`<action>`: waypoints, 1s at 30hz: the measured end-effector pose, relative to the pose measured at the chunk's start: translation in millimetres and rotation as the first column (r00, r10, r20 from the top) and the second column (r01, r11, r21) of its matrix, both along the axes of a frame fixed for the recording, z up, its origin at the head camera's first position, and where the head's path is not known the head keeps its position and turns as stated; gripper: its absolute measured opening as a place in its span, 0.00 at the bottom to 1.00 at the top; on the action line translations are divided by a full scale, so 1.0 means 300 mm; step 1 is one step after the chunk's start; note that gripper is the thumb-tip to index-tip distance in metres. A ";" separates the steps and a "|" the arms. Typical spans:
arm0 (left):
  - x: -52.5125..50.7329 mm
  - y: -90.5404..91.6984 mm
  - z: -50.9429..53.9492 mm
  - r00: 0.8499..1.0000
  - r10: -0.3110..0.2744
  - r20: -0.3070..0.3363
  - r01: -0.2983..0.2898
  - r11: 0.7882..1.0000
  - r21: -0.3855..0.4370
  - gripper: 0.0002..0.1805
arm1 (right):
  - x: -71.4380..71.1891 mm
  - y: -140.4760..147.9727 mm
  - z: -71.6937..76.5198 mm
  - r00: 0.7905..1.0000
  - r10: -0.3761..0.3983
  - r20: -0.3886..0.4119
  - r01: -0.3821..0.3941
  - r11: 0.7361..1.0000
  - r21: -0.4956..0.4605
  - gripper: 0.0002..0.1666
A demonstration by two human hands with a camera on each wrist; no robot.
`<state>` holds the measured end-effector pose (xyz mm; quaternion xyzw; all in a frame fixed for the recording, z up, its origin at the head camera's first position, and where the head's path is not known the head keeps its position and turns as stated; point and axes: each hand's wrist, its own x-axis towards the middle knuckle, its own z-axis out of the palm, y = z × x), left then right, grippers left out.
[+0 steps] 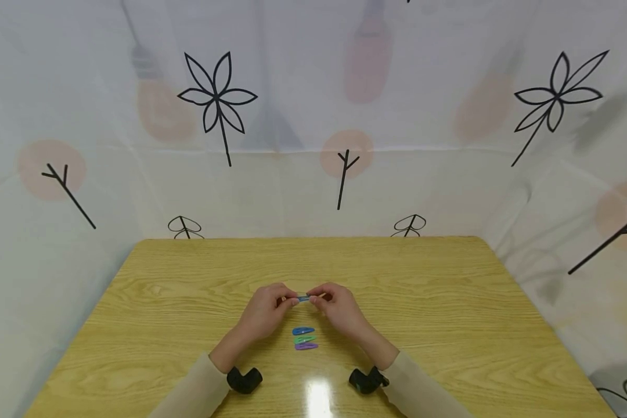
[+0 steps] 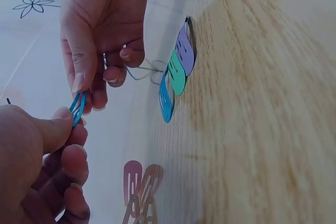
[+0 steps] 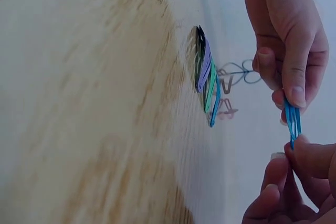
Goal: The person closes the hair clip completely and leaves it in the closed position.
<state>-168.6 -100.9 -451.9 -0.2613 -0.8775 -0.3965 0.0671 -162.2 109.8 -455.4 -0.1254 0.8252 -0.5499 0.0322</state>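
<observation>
A light blue hair clip (image 1: 303, 298) is pinched between both hands above the table. My left hand (image 1: 265, 310) holds one end with thumb and fingers, and my right hand (image 1: 342, 310) grips the other. In the left wrist view the clip (image 2: 77, 108) shows slim prongs with gaps between them; the right wrist view shows the same clip (image 3: 293, 120) from the other side. On the table nearer the body lie a blue clip (image 1: 303, 331), a green clip (image 1: 305, 339) and a purple clip (image 1: 306, 346), close together in a column.
The wooden table (image 1: 423, 302) stands against a pale cloth backdrop (image 1: 292, 191) printed with flowers and twigs. A black band (image 1: 244, 381) is on the left wrist and another (image 1: 368, 381) on the right. Light glares off the table's front part.
</observation>
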 end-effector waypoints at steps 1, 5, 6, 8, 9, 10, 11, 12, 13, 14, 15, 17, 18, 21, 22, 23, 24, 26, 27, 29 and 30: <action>0.001 0.000 0.000 1.000 -0.001 -0.002 0.001 1.000 0.001 0.05 | 0.000 -0.001 -0.001 1.000 -0.005 -0.003 0.005 1.000 0.001 0.08; 0.003 0.000 0.001 1.000 0.001 0.004 -0.001 1.000 -0.001 0.05 | 0.000 -0.003 -0.002 1.000 -0.022 -0.010 0.022 1.000 -0.004 0.06; 0.003 0.000 0.001 1.000 0.002 0.009 -0.002 1.000 0.000 0.05 | 0.000 -0.004 -0.003 1.000 -0.024 -0.011 0.024 1.000 -0.006 0.06; 0.003 0.000 0.003 1.000 0.005 0.021 -0.005 1.000 0.000 0.05 | -0.001 -0.005 -0.003 0.999 -0.030 -0.010 0.030 0.999 -0.010 0.06; 0.003 -0.001 0.002 1.000 0.007 0.024 -0.007 1.000 -0.002 0.05 | -0.002 -0.006 -0.004 0.999 -0.032 -0.010 0.032 0.999 -0.011 0.06; 0.003 -0.001 0.001 1.000 0.007 0.027 -0.007 1.000 -0.002 0.05 | -0.002 -0.006 -0.004 0.999 -0.035 -0.009 0.035 0.999 -0.011 0.06; 0.003 -0.001 0.000 1.000 0.008 0.029 -0.008 1.000 0.000 0.05 | -0.002 -0.007 -0.004 0.999 -0.037 -0.009 0.037 0.999 -0.009 0.06; 0.002 -0.001 -0.001 1.000 0.007 0.029 -0.007 1.000 0.001 0.05 | -0.001 -0.009 -0.004 0.999 -0.040 -0.009 0.040 0.999 -0.007 0.06; 0.003 -0.001 -0.002 1.000 0.005 0.027 -0.005 1.000 0.004 0.04 | 0.000 -0.010 -0.003 0.999 -0.042 -0.011 0.042 0.999 -0.004 0.05; 0.003 -0.001 -0.003 1.000 0.002 0.024 -0.002 1.000 0.008 0.04 | 0.001 -0.011 -0.002 0.999 -0.045 -0.012 0.045 0.999 0.002 0.05; 0.003 -0.001 -0.004 1.000 -0.001 0.025 0.001 1.000 0.012 0.04 | 0.003 -0.012 -0.001 0.999 -0.047 -0.014 0.047 0.999 0.008 0.05; 0.004 0.000 -0.006 1.000 -0.006 0.026 0.006 1.000 0.018 0.04 | 0.007 -0.012 0.002 0.999 -0.049 -0.018 0.050 0.999 0.016 0.05; 0.004 0.001 -0.006 1.000 -0.008 0.027 0.008 1.000 0.020 0.04 | 0.009 -0.012 0.002 0.999 -0.048 -0.018 0.049 0.999 0.018 0.05; 0.003 0.002 -0.008 0.999 -0.012 0.036 0.011 1.000 0.024 0.04 | 0.011 -0.010 0.002 0.999 -0.045 -0.020 0.045 0.999 0.026 0.05; 0.003 0.002 -0.008 0.999 -0.013 0.035 0.012 1.000 0.026 0.04 | 0.011 -0.010 0.002 0.999 -0.043 -0.021 0.043 0.999 0.027 0.05; 0.003 0.002 -0.008 0.999 -0.016 0.035 0.015 0.999 0.028 0.04 | 0.011 -0.009 0.000 0.999 -0.039 -0.026 0.040 0.999 0.029 0.05; 0.003 0.002 -0.009 0.999 -0.020 0.036 0.019 0.999 0.030 0.04 | 0.011 -0.008 -0.001 0.999 -0.035 -0.031 0.036 0.999 0.032 0.05; 0.003 0.000 -0.008 0.999 -0.029 0.039 0.027 0.999 0.038 0.05 | 0.011 -0.006 -0.002 0.999 -0.034 -0.032 0.035 0.999 0.033 0.05; 0.003 0.000 -0.008 0.999 -0.035 0.042 0.033 0.999 0.043 0.05 | 0.010 -0.006 -0.002 0.999 -0.033 -0.031 0.034 0.999 0.033 0.04; 0.003 -0.003 -0.009 0.998 -0.052 0.040 0.049 0.997 0.058 0.05 | 0.010 -0.004 -0.003 0.999 -0.028 -0.032 0.029 0.999 0.034 0.04; 0.002 -0.004 -0.010 0.997 -0.059 0.042 0.056 0.996 0.065 0.05 | 0.010 -0.003 -0.003 0.999 -0.024 -0.034 0.025 0.999 0.033 0.04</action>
